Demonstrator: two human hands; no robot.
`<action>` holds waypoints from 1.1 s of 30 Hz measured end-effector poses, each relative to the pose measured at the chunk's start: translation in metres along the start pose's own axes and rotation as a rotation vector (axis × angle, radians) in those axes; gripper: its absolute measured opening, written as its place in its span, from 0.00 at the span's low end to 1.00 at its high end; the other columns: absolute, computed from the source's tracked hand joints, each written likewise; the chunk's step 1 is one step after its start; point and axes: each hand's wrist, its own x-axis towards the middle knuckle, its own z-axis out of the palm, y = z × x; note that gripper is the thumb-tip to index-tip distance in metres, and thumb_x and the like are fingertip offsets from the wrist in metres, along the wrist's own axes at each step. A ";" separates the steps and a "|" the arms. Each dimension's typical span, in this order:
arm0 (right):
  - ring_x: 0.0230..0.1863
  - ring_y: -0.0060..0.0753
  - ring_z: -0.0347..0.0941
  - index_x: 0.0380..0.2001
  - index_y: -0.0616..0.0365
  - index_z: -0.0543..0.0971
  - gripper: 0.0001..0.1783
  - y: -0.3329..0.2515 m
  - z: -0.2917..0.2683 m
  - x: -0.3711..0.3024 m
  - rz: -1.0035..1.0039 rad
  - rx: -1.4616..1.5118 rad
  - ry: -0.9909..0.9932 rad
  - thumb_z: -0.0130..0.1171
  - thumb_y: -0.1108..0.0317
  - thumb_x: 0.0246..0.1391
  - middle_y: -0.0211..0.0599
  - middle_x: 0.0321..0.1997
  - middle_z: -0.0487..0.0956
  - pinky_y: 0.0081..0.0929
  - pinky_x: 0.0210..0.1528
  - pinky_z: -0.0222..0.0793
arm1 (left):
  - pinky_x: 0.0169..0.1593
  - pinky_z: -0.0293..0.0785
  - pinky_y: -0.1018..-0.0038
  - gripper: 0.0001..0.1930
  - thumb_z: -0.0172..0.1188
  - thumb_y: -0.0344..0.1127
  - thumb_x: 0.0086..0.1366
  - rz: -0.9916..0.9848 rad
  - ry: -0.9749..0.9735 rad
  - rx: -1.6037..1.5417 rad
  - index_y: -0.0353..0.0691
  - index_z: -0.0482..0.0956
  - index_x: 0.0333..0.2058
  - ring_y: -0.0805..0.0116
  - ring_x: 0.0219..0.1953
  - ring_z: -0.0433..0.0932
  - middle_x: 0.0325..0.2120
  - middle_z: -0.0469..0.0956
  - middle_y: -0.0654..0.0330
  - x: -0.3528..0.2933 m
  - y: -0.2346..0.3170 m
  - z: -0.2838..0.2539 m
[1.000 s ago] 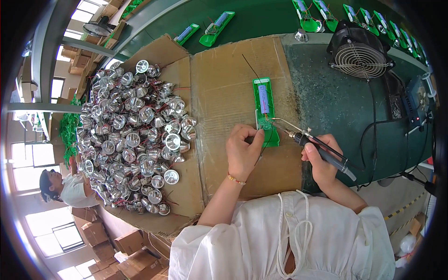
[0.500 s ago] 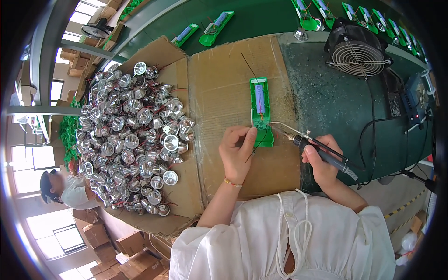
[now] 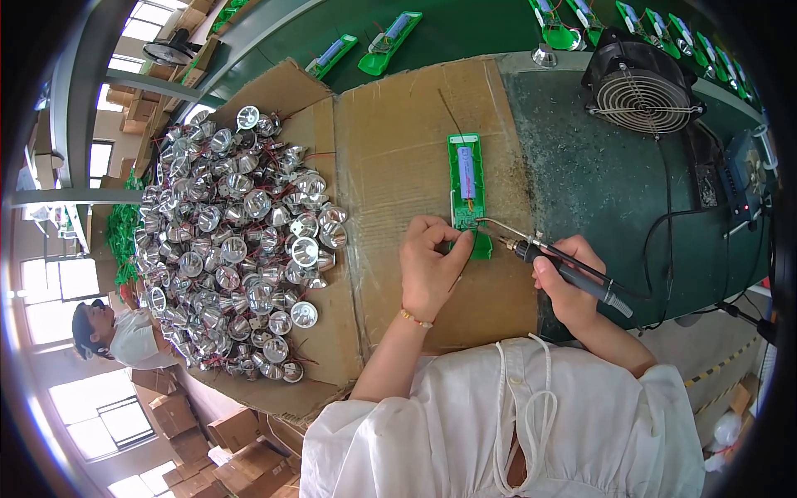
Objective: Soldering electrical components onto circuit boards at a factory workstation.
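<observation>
A green plastic housing half (image 3: 453,178) lies lengthwise on the cardboard in front of me. It holds a purple battery cell (image 3: 466,173) and a small green circuit board (image 3: 465,214). My left hand (image 3: 430,259) is at the board's lower left side, thumb and forefinger pinched on a thin black wire (image 3: 474,242); its held part is hidden by the fingers. In my right hand (image 3: 571,286) is a soldering iron (image 3: 581,280) with a curved metal tube (image 3: 508,227) fixed alongside. The tips of iron and tube meet at the board's right edge, close to my left fingertips.
A big heap of silver reflector cups (image 3: 241,241) with red wires fills the cardboard at left. A black fan (image 3: 643,95) stands at the back right, near a soldering station (image 3: 741,178). More green housings (image 3: 390,41) lie along the far side. Another person (image 3: 124,332) is at far left.
My left hand has shifted slightly right and nearer the iron's tip. The iron has moved a little left. The whole view has drifted slightly.
</observation>
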 end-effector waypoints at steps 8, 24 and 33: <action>0.19 0.19 0.69 0.26 0.64 0.68 0.08 -0.010 -0.002 -0.002 0.003 0.105 0.113 0.57 0.74 0.47 0.37 0.20 0.74 0.16 0.21 0.67 | 0.25 0.63 0.77 0.07 0.61 0.31 0.50 0.022 -0.033 0.015 0.34 0.76 0.21 0.71 0.22 0.67 0.24 0.67 0.59 0.001 0.000 -0.005; 0.16 0.19 0.66 0.27 0.62 0.66 0.06 -0.004 -0.043 0.008 -0.048 -0.005 0.259 0.53 0.73 0.48 0.34 0.17 0.71 0.14 0.19 0.63 | 0.24 0.68 0.81 0.07 0.59 0.31 0.53 -0.188 0.037 -0.025 0.32 0.76 0.22 0.79 0.19 0.72 0.18 0.77 0.61 0.004 0.012 -0.019; 0.17 0.18 0.68 0.26 0.63 0.69 0.08 -0.003 -0.041 0.016 0.071 0.084 0.261 0.58 0.74 0.45 0.34 0.18 0.73 0.14 0.20 0.65 | 0.29 0.72 0.68 0.11 0.57 0.39 0.49 0.280 0.030 0.399 0.36 0.79 0.22 0.55 0.22 0.76 0.17 0.75 0.50 0.187 0.022 0.042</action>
